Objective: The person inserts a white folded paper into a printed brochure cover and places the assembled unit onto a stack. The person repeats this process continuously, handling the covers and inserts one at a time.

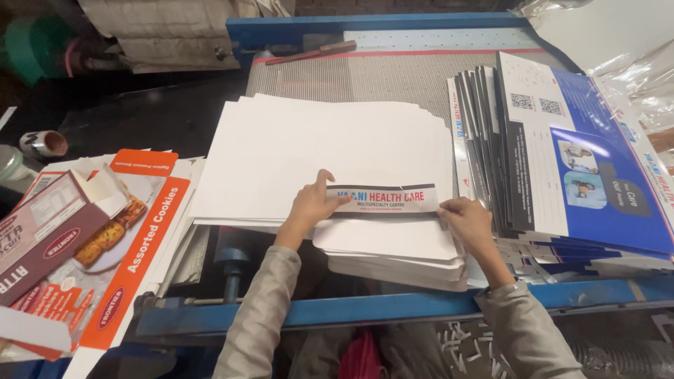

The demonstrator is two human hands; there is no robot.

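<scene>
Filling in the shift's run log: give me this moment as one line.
left hand: on printed flap | right hand: at flap's right end | under: white sheets | right: blue printed stack | left: flat orange cartons
</scene>
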